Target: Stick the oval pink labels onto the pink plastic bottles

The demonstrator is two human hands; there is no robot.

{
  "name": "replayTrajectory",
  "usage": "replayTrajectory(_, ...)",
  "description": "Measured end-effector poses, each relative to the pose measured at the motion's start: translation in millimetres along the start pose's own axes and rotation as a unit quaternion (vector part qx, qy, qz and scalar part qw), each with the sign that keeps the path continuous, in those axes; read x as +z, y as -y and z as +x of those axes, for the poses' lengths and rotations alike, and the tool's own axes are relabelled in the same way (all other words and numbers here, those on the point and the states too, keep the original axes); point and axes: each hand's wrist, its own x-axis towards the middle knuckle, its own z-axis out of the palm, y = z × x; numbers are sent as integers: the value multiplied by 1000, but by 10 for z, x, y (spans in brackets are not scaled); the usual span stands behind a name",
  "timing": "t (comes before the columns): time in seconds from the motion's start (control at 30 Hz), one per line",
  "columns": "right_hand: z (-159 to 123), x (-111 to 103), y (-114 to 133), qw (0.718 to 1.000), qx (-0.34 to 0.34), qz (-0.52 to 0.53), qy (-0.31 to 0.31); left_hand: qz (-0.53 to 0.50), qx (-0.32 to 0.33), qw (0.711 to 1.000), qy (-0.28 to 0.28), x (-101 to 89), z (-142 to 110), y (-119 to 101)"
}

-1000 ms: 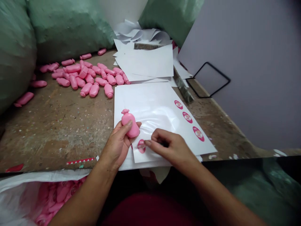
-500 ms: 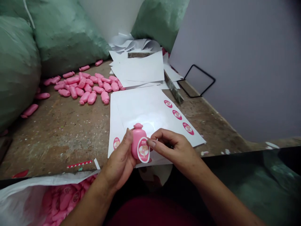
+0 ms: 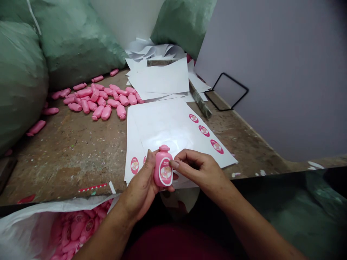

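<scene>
My left hand grips a small pink bottle upright above the near edge of the table. An oval pink label sits on the bottle's front. My right hand has its fingers curled, the fingertips pressing against the label's right side. Under both hands lies a white sticker sheet with three oval labels along its right edge and two more at its near left corner.
Several loose pink bottles lie at the back left of the stained table. A pile of white sheets sits behind. Green sacks line the back. A white bag of labelled bottles hangs at lower left.
My right hand peeled a label off the sheet and brought it to the bottle, which my left hand raised upright. The label now lies flat on the bottle's front.
</scene>
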Motion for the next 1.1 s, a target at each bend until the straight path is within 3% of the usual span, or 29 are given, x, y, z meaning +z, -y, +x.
replayTrajectory(0.27, 2, 7, -14, 1000, 2, -1, -3, 36, 10, 999, 11, 0, -11, 15)
replayTrajectory(0.4, -8, 2, -19, 998, -16, -56, -23, 83, 14, 996, -3, 12, -17, 21)
replayTrajectory(0.6, -32, -129, -98, 962, -71, -206, -167, 55, -1, 998, 0, -1, -6, 26)
replayTrajectory(0.67, -45, -162, -133, 962, -62, -196, -182, 30, -25, 999, 4, -6, -16, 10)
replayTrajectory(0.8, -78, -152, -175, 978, -38, -146, -146, -6, -70, 997, 4, 5, -54, -19)
replayTrajectory(0.97, -114, -126, -179, 985, -39, -99, -136, -23, -89, 996, -3, 9, -39, -55)
replayTrajectory(1.1, -137, -150, -202, 984, -53, -68, -155, -17, -77, 996, -39, -173, -204, -149)
